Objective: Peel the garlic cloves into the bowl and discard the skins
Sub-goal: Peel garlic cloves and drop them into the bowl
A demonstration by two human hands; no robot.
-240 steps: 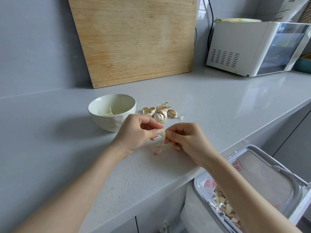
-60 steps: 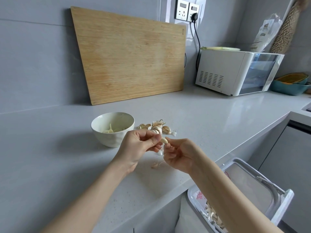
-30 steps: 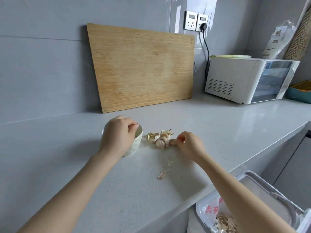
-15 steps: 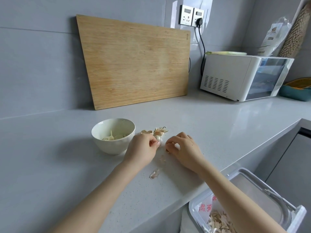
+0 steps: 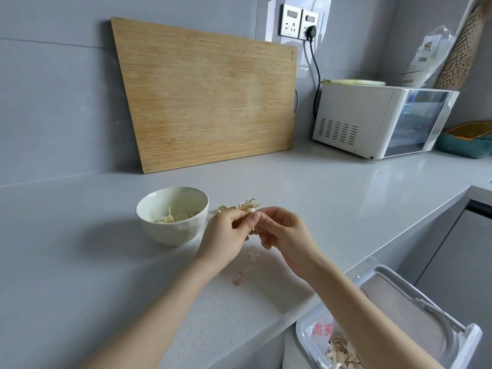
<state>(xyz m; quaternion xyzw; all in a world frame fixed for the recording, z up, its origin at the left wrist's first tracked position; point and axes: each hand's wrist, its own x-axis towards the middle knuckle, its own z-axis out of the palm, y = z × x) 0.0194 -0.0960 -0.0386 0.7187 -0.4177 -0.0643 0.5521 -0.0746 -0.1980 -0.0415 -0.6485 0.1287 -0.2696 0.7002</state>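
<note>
Garlic skins [image 5: 340,350] already lie in the bin [image 5: 404,307] at our near right, below the counter edge, so some of the discarding is done. On the counter [image 5: 332,209], just in front of our hands, a few loose skins [image 5: 241,278] are not yet thrown away. Above them our left hand [image 5: 226,235] and right hand [image 5: 287,235] meet fingertip to fingertip, both pinching one clove [image 5: 256,227] between them. It is mostly hidden, so we cannot tell how much skin it carries. We judge peeling to be the step in hand.

Just left of the hands, the bowl [image 5: 173,233] holds several peeled cloves [image 5: 173,217], pale and bare. Right behind our fingers a small pile of unpeeled cloves [image 5: 246,206] sits on the counter, near the bowl but apart from it.

We judge the task well under way but not finished: this clove, the pile behind it and the scraps on the counter are left.
</note>
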